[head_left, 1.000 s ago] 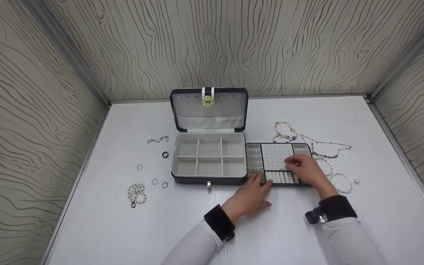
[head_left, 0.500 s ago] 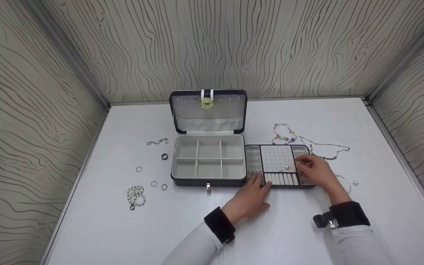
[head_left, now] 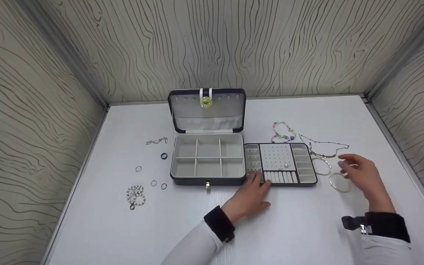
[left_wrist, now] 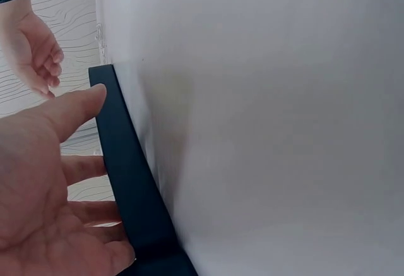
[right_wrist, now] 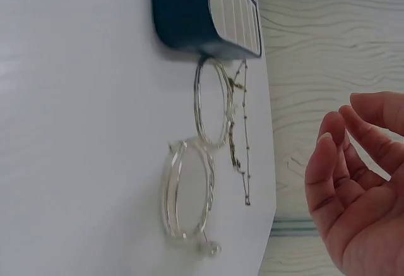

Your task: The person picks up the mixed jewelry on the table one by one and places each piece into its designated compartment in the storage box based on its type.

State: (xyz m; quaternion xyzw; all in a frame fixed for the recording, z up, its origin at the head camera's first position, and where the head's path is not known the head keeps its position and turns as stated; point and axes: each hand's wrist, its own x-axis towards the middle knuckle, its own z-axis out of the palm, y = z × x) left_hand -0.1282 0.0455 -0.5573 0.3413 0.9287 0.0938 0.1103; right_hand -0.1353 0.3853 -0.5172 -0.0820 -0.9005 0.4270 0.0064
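Observation:
My left hand [head_left: 249,197] rests its fingers over the front left corner of a dark-edged jewelry tray [head_left: 304,183]. In the left wrist view, its fingers lie along the tray's dark side wall [left_wrist: 129,143]. A pearl earring [head_left: 286,165] sits on the tray's perforated panel [head_left: 272,152], low at the right. My right hand [head_left: 364,176] hovers right of the tray with fingers loosely bent, and nothing shows between them. Nearby on the table lie a silver bracelet [right_wrist: 197,108] and another bracelet with a small ball [right_wrist: 169,194], partly behind the hand in the head view.
An open jewelry box [head_left: 190,181] with several compartments stands left of the tray. Behind it are a beaded bracelet [head_left: 292,138] and a dark chain necklace [head_left: 322,142]. Farther left lie several rings, including a black ring [head_left: 164,156], a pearl strand [head_left: 135,191] and a silver chain [head_left: 156,141].
My right hand has left the tray's panel and moved right, over the bracelets. The pearl earring, hidden at first, now shows on the panel. The left hand stays in place.

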